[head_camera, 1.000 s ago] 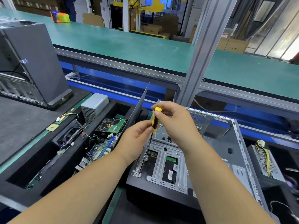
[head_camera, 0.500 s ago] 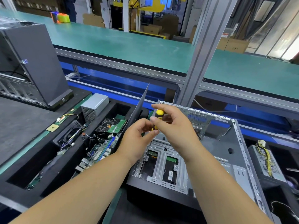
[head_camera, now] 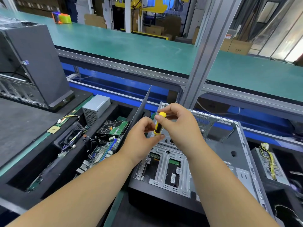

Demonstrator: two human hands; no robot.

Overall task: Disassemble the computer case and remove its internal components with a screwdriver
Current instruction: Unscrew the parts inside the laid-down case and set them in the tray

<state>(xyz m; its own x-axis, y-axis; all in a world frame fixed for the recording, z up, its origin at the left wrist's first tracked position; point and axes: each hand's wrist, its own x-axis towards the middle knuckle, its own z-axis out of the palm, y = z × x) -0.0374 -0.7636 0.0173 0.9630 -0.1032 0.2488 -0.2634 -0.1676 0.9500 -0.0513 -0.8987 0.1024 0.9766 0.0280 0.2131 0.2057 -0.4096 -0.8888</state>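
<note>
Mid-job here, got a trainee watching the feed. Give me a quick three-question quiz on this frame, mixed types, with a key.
1. True or false: only the right hand touches the screwdriver.
2. Multiple choice: where is the screwdriver held? A) over the open computer case B) over the tray of removed parts C) on the green bench
3. Fill in: the tip of the screwdriver's handle is coloured ____.

Key:
1. False. The left hand pinches the lower handle and the right hand's fingers hold the top.
2. A
3. Yellow
</note>
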